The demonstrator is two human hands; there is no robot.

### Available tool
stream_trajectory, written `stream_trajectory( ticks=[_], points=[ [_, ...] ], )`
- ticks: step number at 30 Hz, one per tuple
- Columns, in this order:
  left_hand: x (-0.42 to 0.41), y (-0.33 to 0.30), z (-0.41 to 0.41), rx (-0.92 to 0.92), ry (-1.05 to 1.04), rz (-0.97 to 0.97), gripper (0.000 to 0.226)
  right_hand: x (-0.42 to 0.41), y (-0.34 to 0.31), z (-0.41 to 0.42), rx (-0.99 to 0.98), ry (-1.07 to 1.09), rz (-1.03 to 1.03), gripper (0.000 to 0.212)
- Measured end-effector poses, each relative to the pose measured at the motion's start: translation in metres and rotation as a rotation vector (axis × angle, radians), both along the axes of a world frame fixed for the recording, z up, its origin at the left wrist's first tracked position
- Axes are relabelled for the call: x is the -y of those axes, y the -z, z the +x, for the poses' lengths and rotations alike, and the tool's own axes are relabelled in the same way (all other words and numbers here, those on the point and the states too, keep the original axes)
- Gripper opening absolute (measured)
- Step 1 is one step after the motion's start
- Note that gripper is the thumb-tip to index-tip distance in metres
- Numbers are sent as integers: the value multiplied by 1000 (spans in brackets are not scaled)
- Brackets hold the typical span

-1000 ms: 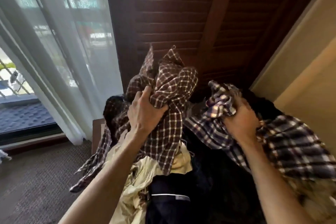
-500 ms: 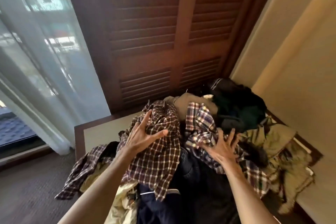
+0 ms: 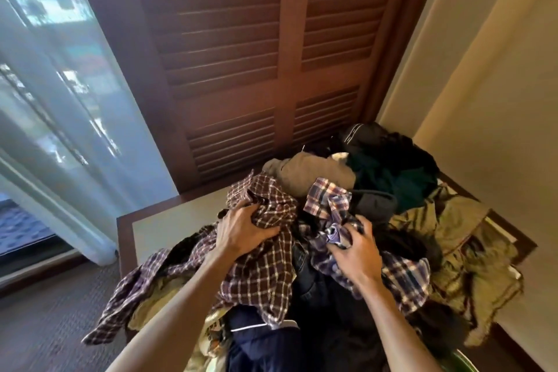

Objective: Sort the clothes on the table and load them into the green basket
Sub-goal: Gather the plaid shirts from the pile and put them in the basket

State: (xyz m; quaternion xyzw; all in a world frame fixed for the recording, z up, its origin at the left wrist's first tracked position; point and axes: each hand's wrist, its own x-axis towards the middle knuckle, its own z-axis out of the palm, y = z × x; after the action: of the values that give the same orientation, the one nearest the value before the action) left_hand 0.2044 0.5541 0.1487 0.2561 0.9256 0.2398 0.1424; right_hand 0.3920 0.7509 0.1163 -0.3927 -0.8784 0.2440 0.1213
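Note:
A heap of clothes covers the table (image 3: 157, 222). My left hand (image 3: 241, 231) is closed on a brown plaid shirt (image 3: 259, 275) that drapes over the heap's near left side. My right hand (image 3: 353, 251) grips a purple-and-blue plaid shirt (image 3: 401, 276) at the middle. Navy garments (image 3: 265, 344) lie under both shirts at the near edge. A sliver of the green basket (image 3: 462, 364) shows at the bottom right, mostly hidden by my right arm and the clothes.
Further back lie a tan garment (image 3: 305, 174), dark green and black clothes (image 3: 392, 172) and an olive jacket (image 3: 453, 238). A louvred wooden door (image 3: 256, 69) stands behind the table, a sheer curtain (image 3: 60, 115) at left, a beige wall at right.
Both hands dropped the lifted shirts onto the heap, spread open over them, and have now closed on them again. The camera has tilted down, showing more of the table.

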Motion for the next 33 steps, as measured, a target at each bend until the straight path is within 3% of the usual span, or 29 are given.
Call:
stream_trajectory(
  ticks=[5, 8, 11, 13, 16, 18, 20, 22, 24, 28, 30, 33],
  points=[
    [17, -80, 4, 15, -77, 282, 73, 5, -76, 7, -286, 9, -124, 26],
    [19, -155, 23, 175, -103, 648, 55, 6, -133, 12, -502, 61, -202, 23],
    [14, -213, 36, 355, -43, 995, 56, -3, -163, 16, -594, 85, -242, 19],
    [9, -233, 32, 444, -16, 1100, 62, -10, -171, 16, -641, 103, -247, 17],
    [1, -211, 15, 400, 56, 973, 51, -14, -165, 15, -575, 151, -257, 41],
    [-2, -153, 8, 217, 75, 697, 51, -13, -147, 14, -494, 229, -240, 43],
    [4, -77, 14, 102, 84, 310, 74, -7, -119, 10, -498, 228, -286, 36],
    [14, -9, 25, 100, 93, 62, 95, 7, -91, 3, -438, 136, -354, 29],
    [19, 23, 33, 129, 90, 16, 102, 26, -69, -9, -330, -6, -364, 40],
    [31, 9, 32, 166, 103, 95, 99, 58, -51, -36, -5, -174, -327, 116],
    [52, 14, 33, 231, -76, 118, 107, 57, -44, -48, 63, -165, -305, 131],
    [84, 34, 55, 487, -371, 114, 125, 49, -30, -53, 61, -176, -271, 135]
  ],
)
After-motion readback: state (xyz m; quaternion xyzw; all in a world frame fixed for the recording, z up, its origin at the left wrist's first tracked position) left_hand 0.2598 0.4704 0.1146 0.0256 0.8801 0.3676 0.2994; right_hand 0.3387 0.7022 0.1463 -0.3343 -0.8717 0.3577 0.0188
